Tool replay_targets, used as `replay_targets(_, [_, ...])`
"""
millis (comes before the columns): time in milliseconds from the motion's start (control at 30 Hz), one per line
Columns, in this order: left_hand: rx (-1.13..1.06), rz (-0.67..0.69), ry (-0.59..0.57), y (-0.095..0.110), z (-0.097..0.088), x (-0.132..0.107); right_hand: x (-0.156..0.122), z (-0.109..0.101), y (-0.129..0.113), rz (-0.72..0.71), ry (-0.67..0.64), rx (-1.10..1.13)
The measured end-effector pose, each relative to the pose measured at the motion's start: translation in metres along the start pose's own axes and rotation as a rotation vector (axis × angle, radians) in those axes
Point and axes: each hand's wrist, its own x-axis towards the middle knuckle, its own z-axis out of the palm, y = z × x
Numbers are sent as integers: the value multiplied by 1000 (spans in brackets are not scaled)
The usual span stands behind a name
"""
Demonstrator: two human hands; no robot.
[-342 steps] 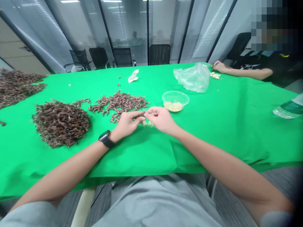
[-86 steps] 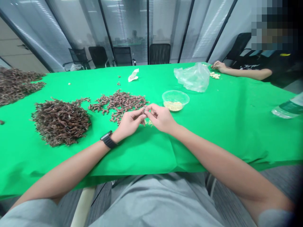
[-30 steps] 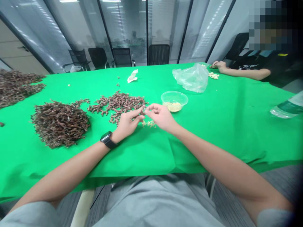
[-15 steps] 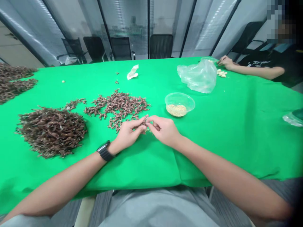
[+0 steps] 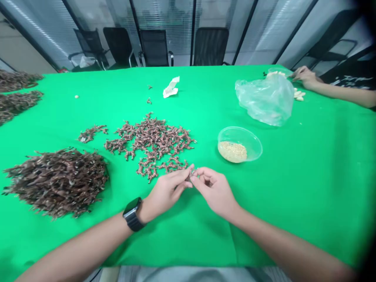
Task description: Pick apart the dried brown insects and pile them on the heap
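The left hand (image 5: 166,194) and the right hand (image 5: 214,190) are close together, near the middle of the green table (image 5: 323,184). Their fingertips meet and pinch a tiny brown sprig (image 5: 189,176), which is held up just above the table. It is so small that the fingers hide most of it. The other fingers of the right hand curl in loosely, and the left fingers lie close together. A black watch (image 5: 132,214) sits on the left wrist. Just past the left hand is a loose heap of brown sprigs (image 5: 149,141), and its nearest bits almost touch the fingers. To the left of that are a small clump of sprigs (image 5: 89,133) and a big thick pile of longer brown sprigs (image 5: 55,182). More sprigs (image 5: 16,88) lie at the far left edge. Past the right hand is a see-through bowl (image 5: 258,147) with pale grains (image 5: 232,152) inside. Behind the bowl lies a crumpled plastic bag (image 5: 266,100). A scrap of white paper (image 5: 170,87) lies near the far edge. At the far right corner, another person's hand (image 5: 304,76) rests near some pale bits (image 5: 299,94).
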Motion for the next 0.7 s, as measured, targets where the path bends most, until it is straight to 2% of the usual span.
replay_targets(133, [-19,3,-40,-1,0,-3,0,-4,-1,79,-49,33])
replay_targets(333, [-11,-54,-73,2,2,-5,-3,-6,3,105,-71,-38])
replay_targets(500, [42,-110,-28,7,8,-3,-8,-7,17,52,-15,-118])
replay_targets(700, [23,-44,-54,9,3,0,-10,-9,21,-114,45,-236])
